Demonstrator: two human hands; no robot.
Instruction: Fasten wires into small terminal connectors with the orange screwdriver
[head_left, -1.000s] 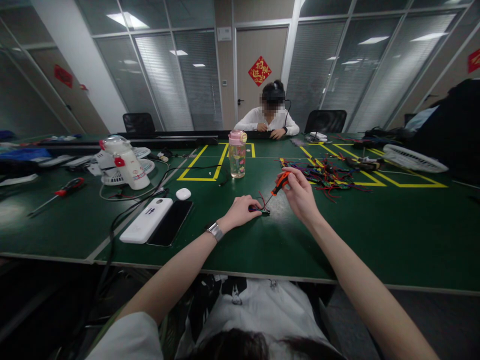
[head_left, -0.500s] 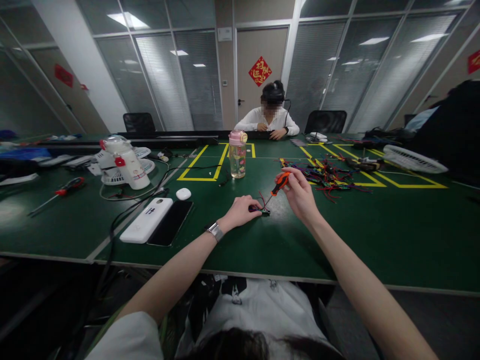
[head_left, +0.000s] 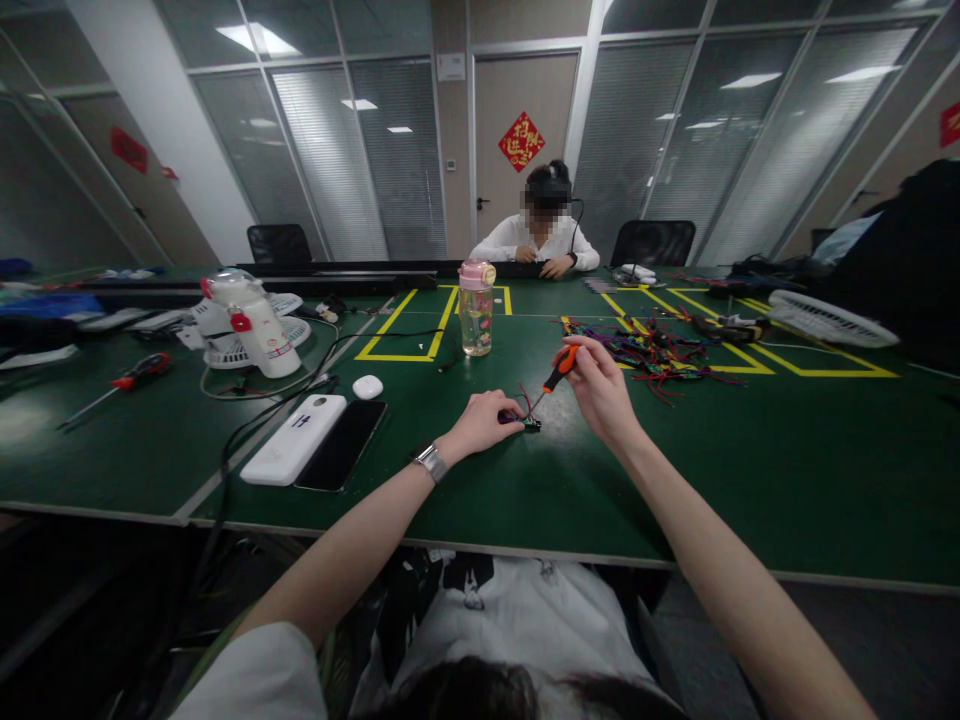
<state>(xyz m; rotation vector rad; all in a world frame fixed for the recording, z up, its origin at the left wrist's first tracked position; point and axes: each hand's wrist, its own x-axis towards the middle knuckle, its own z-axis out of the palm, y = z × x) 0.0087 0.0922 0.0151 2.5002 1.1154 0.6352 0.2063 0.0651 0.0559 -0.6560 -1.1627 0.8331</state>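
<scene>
Between the fingers of my left hand (head_left: 484,420) is a small green circuit board (head_left: 531,425), held down on the green table (head_left: 600,500). Thin red and dark wires rise from the board. My right hand (head_left: 600,385) is closed around the orange and black handle of a screwdriver (head_left: 559,370). The screwdriver slants down to the left, and its tip meets the board or its wires; the exact contact point is too small to make out. A silver-banded watch (head_left: 430,462) is on my left wrist.
A heap of wired circuit boards (head_left: 645,345) lies to the right. Ahead stands a pink-lidded bottle (head_left: 476,310). On the left are a black phone (head_left: 341,445), a white power bank (head_left: 294,440), a white case (head_left: 367,387) and another screwdriver (head_left: 139,375). A person (head_left: 536,235) sits opposite.
</scene>
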